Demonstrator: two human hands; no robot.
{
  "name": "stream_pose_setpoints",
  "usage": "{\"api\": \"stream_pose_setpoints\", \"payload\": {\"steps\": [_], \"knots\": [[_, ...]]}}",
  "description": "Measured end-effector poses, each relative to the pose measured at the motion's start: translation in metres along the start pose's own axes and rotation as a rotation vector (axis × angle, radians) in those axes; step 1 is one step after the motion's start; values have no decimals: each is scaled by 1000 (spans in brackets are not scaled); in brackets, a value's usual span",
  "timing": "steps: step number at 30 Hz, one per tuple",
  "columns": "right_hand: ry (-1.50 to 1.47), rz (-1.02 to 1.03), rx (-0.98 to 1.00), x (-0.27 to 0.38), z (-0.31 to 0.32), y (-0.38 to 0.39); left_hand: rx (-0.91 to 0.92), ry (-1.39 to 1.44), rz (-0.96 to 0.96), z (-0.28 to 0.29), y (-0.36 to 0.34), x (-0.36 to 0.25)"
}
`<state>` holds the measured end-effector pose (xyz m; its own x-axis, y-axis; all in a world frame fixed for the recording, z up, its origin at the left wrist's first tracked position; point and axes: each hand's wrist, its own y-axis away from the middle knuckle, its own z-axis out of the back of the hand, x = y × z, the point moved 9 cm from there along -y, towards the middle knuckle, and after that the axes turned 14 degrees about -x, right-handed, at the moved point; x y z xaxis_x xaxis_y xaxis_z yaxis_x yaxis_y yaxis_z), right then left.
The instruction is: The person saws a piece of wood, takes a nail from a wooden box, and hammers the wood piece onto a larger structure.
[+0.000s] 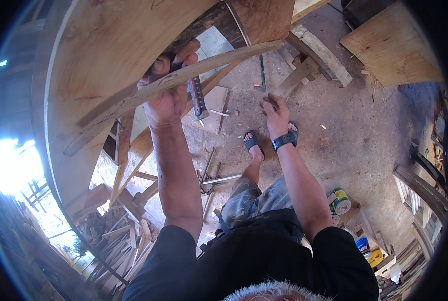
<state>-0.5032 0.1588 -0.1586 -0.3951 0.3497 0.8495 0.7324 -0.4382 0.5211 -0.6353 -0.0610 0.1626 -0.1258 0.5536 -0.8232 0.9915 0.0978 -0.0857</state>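
A long, curved strip of wood slants across the upper middle, raised in front of the big plywood panel. My left hand is closed around it near its middle, the fingers partly hidden behind the wood. Against that same hand is a slim dark tool with red edging, like a utility knife; how it is held is partly hidden by the strip. My right hand, with a dark watch on the wrist, hangs over the floor with loosely bent fingers apart and nothing visible in them.
The large curved-edged plywood panel fills the upper left. Scrap wood lies heaped at lower left. Another plywood sheet and curved timber pieces are at upper right. Cans stand right of my legs. Small offcuts dot the concrete floor.
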Motion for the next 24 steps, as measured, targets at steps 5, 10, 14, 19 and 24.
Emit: {"api": "stream_pose_setpoints", "payload": {"steps": [5, 10, 14, 19, 24], "knots": [[10, -109, -53, -17, 26, 14, -70, -20, -6, -1, 2, 3], [42, -139, -47, -17, 30, 16, 14, 128, -18, -8, 7, 4], [36, -150, -42, -17, 32, 14, 50, -88, -53, -4, 8, 0], [8, -147, -61, -23, 42, 12, 90, -91, -46, -7, 4, -3], [142, -183, -71, -43, 66, 19, 106, -59, -34, -12, 5, -6]]}}
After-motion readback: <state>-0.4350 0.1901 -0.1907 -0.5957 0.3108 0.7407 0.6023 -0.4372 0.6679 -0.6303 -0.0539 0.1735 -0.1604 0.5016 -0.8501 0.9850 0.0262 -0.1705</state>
